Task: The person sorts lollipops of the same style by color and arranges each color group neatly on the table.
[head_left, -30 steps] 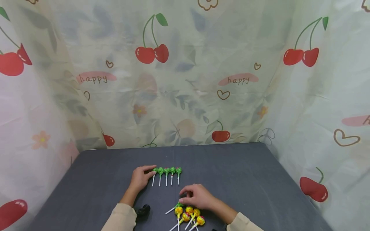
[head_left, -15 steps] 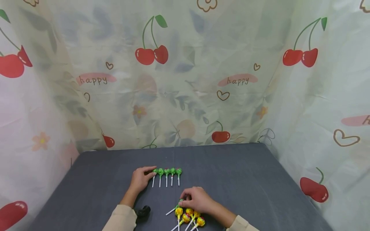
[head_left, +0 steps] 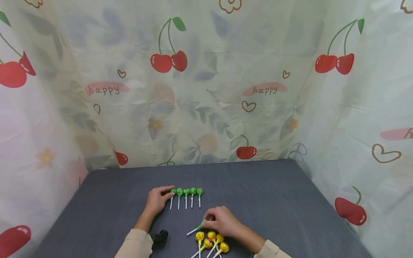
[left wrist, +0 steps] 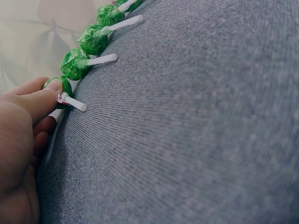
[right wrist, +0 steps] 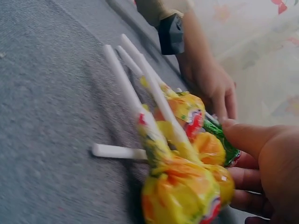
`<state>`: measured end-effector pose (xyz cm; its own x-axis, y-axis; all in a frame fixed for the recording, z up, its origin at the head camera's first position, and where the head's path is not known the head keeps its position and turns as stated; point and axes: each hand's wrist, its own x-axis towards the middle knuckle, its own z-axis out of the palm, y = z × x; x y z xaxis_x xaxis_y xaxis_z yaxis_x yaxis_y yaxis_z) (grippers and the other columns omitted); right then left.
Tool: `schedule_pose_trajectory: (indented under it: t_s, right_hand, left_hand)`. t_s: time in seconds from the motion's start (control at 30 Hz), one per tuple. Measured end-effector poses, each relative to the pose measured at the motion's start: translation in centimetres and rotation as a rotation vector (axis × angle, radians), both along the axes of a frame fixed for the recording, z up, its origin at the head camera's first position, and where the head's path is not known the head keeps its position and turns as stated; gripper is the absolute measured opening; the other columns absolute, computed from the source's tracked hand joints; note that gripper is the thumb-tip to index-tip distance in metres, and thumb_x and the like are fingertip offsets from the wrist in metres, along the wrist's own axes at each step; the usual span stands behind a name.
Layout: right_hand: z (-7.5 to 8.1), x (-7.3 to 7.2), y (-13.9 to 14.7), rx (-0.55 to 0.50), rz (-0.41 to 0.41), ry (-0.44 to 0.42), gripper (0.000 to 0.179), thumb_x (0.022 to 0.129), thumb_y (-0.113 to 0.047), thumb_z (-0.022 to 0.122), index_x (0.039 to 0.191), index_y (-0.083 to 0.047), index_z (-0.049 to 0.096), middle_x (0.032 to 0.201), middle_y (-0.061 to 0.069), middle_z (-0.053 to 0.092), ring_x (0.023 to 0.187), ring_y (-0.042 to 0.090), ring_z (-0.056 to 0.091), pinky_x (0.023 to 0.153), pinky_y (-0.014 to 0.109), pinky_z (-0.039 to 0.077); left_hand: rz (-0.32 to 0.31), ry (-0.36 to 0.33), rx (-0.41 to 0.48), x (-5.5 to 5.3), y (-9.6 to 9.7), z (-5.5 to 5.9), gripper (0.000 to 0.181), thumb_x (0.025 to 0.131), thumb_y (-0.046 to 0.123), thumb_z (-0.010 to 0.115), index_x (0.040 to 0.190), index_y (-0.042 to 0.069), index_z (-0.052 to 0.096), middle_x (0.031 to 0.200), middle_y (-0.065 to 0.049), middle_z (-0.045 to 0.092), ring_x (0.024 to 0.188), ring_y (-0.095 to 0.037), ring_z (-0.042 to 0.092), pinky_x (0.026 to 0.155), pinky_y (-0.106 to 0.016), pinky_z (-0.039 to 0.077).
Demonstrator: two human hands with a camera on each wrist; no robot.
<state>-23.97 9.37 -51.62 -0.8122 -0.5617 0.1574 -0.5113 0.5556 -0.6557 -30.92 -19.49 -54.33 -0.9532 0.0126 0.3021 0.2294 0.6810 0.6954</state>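
One green lollipop moved slightly forward, pinched in the right grip, and this picking step probably required carrying next.

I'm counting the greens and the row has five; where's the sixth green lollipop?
Low in the head view, the sixth green lollipop is pinched in the right hand, just above the yellow lollipops and below the green row.

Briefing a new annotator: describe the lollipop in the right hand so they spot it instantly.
On the dark grey table, find the yellow lollipops at the head view's bottom edge. Just beyond them, the right hand pinches the target lollipop. It's green, unlike those yellow neighbours, its white stick slanting left.
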Motion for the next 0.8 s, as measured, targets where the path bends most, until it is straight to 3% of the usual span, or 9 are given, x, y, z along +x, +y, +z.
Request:
schedule_pose_trajectory:
  t_s: [0.3, 0.8]
  right_hand:
    - [1.1, -1.5, 1.3, 0.004, 0.005, 0.042, 0.014, 0.085, -0.031, 0.076, 0.087, -0.017, 0.072, 0.07, -0.016, 0.061, 0.063, -0.001, 0.054, 0.059, 0.021, 0.044]
    - [2.0, -5.4, 2.6, 0.045, -0.019, -0.008, 0.018, 0.089, -0.016, 0.073, 0.106, -0.009, 0.074, 0.088, -0.007, 0.064, 0.075, 0.011, 0.055, 0.063, 0.026, 0.048]
  left_hand:
    - [0.002, -0.018, 0.017, 0.1, 0.0, 0.1, 0.029, 0.086, 0.014, 0.075, 0.115, 0.014, 0.074, 0.112, -0.009, 0.07, 0.107, -0.032, 0.062, 0.091, -0.049, 0.048]
    - [0.002, -0.029, 0.023, 0.0, 0.1, 0.2, 0.03, 0.086, 0.015, 0.075, 0.116, 0.014, 0.074, 0.113, -0.009, 0.069, 0.109, -0.031, 0.062, 0.092, -0.049, 0.047]
